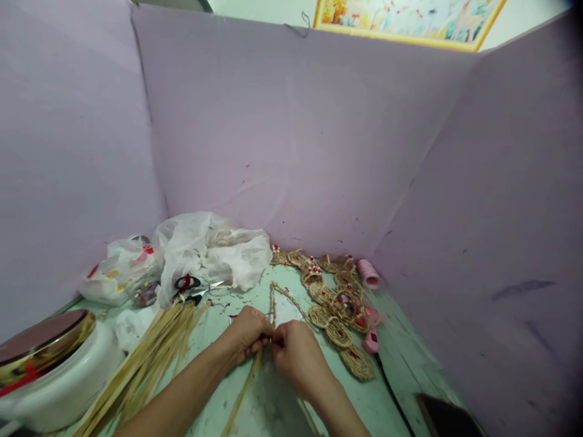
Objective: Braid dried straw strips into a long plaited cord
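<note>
My left hand (247, 333) and my right hand (296, 355) meet over the pale green tabletop (396, 358), both pinched on a thin braid of straw (274, 301) that runs away from my fingers toward the back. Loose straw ends (243, 388) trail from under my hands toward me. A bundle of straw strips (146, 358) lies to the left of my left forearm. A heap of small woven straw pieces (337, 300) with red bits sits just right of my hands.
Black-handled scissors (191, 288) lie by crumpled white plastic bags (209, 252) at the back left. A white container with a gold-rimmed lid (50, 364) stands at the near left. A pink thread spool (368, 273) lies at the back right. Lilac partition walls (291, 152) enclose three sides.
</note>
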The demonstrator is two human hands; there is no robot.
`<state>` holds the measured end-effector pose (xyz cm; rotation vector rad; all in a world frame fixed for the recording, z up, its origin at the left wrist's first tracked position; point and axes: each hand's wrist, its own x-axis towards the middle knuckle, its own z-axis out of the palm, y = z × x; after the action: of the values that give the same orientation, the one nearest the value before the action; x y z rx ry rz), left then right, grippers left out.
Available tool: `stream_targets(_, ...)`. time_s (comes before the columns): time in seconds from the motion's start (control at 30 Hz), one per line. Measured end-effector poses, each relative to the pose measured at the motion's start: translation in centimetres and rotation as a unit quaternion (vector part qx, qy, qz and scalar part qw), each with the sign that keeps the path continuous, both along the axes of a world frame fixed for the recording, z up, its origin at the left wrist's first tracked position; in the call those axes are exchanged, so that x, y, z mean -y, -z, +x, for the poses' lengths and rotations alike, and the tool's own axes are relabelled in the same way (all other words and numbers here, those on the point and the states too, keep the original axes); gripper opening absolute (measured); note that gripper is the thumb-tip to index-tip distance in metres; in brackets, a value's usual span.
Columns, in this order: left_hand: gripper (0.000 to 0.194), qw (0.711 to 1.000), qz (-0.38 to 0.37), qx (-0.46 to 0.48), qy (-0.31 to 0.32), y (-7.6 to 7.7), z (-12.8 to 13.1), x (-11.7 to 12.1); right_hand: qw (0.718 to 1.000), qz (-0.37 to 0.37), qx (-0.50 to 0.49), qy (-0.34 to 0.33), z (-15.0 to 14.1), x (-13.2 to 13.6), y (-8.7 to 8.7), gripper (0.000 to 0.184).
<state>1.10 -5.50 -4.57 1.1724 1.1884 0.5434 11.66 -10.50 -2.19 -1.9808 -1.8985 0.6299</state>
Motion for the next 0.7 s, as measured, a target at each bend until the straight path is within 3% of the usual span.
stream_targets(0.1, 0.012, 1.0, 0.007, 0.018, -0.014, 0.1, -0.4, -0.4, 0.994, -0.057, -0.092, -0.019, 1.2, -0.4, 0.5, 0.013)
stream_targets(0.17, 0.013, 1.0, 0.002, 0.018, 0.005, 0.0, -0.6, -0.5, 0.98, -0.079, -0.178, 0.027, 1.9, -1.0, 0.8, 0.011)
stream_targets(0.27, 0.011, 1.0, -0.001, 0.009, 0.02, -0.4, -0.8, -0.5, 0.934, -0.096, -0.324, 0.118, 2.0, -1.6, 1.1, 0.009)
stream_targets(0.33, 0.011, 1.0, 0.005, 0.009, 0.027, -0.5, -0.8, -0.4, 0.891, -0.148, -0.413, 0.119, 1.5, -1.7, 1.3, 0.01)
stream_targets(0.4, 0.01, 0.999, 0.015, 0.008, 0.034, -0.5, -0.8, -0.4, 0.866, -0.181, -0.454, 0.102, 0.9, -1.8, 1.6, 0.01)
stream_targets(0.57, 0.008, 0.995, 0.037, -0.048, 0.079, -0.7, -1.1, -0.6, 0.896, -0.136, -0.408, 0.112, 0.7, -2.3, 2.7, 0.016)
stream_targets(0.7, 0.007, 0.972, 0.096, -0.186, 0.106, -1.6, -1.9, -0.9, 0.888, -0.151, -0.421, 0.11, 1.0, -2.5, 3.1, 0.015)
